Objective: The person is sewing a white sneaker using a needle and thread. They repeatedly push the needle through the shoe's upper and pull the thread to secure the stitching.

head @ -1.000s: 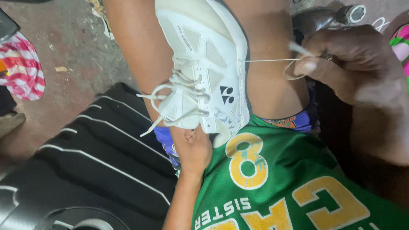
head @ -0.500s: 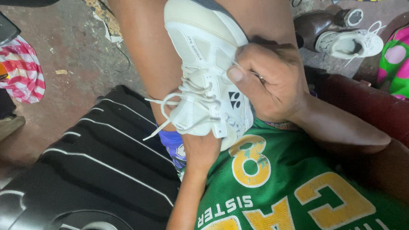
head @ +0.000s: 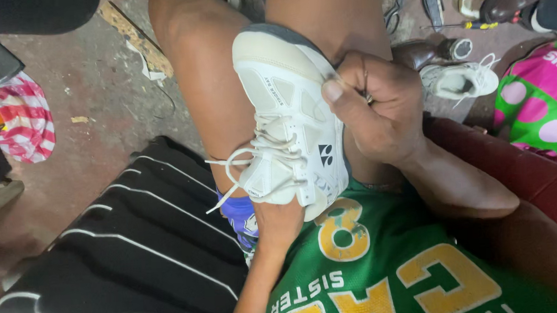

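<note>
One white lace-up sneaker (head: 293, 130) sits mid-frame between my knees, long axis running far to near, toe far. My right hand (head: 379, 108) pinches its right edge, thumb pressed on the upper. My left hand (head: 279, 224) cups the heel from below; fingers hidden, grip unclear.

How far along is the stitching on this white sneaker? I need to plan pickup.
In hand: the right hand presses a needle at the edge of the white sneaker, which the left hand steadies from below. Finished stitches are not visible. Left: the laces hang untied.
</note>
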